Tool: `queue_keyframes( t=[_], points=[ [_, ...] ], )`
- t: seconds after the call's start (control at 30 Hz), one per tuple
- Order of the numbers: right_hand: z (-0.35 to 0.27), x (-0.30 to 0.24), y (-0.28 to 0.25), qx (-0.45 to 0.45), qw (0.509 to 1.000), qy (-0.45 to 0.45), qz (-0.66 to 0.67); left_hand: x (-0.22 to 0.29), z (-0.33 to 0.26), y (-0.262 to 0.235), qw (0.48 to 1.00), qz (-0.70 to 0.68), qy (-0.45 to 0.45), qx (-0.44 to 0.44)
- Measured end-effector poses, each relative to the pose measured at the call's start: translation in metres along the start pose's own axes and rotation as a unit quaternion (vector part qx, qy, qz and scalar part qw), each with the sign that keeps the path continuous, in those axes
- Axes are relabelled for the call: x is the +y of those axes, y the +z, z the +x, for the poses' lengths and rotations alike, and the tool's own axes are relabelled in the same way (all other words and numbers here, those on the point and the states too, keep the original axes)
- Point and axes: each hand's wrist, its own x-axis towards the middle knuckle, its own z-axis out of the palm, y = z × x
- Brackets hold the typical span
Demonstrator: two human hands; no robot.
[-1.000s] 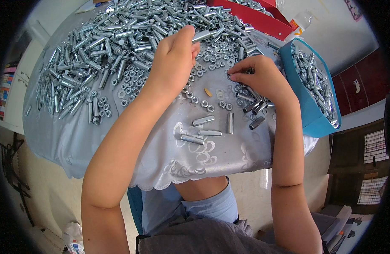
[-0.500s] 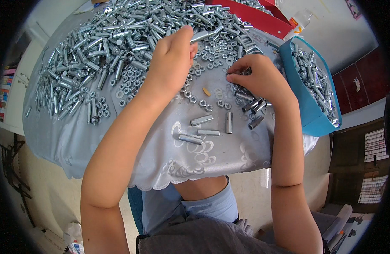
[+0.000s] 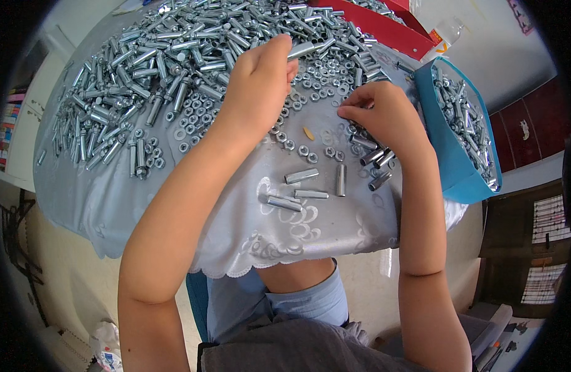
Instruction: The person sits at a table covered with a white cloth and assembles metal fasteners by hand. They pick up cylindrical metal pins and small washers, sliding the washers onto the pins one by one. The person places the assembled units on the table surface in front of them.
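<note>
My left hand (image 3: 260, 87) is closed round a shiny metal expansion bolt (image 3: 305, 49), whose threaded rod end points up and right over the pile. My right hand (image 3: 384, 111) has its thumb and forefinger pinched together just above the tablecloth, beside loose washers (image 3: 327, 137); anything between the fingertips is too small to make out. Between the hands lie scattered hex nuts (image 3: 303, 150). Several bare metal sleeves (image 3: 311, 194) rest closer to me, and darker-looking sleeves (image 3: 379, 180) lie below my right hand.
A large heap of bolts (image 3: 192, 49) covers the far and left table. At right stands a blue fabric bin (image 3: 456, 167) filled with bolts; a red box (image 3: 384, 28) sits at the back, near a clear plastic bottle (image 3: 448, 32). The pale tablecloth (image 3: 236, 248) hangs over the near edge.
The view has shifted slightly. My left hand still holds the bolt, its rod end pointing the same way. My right fingertips have stayed near the washers, still pinched.
</note>
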Motion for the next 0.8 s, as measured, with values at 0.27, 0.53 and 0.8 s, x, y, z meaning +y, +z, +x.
queue_keyframes(
  t=[0.27,0.53,0.8],
  points=[
    [-0.0028,-0.0024,-0.001,0.003,1.0,0.004,-0.014,0.0019,-0.0021,-0.0006,1.0,0.005,0.001,-0.008],
    [-0.0026,0.0051,-0.0023,-0.004,0.998,-0.058,0.007,-0.0016,0.001,-0.0042,0.999,0.021,0.009,-0.034],
    [-0.0011,-0.0006,0.0014,-0.055,0.994,-0.055,0.079,0.0008,-0.0016,0.0003,1.0,0.017,0.001,-0.008]
  ],
)
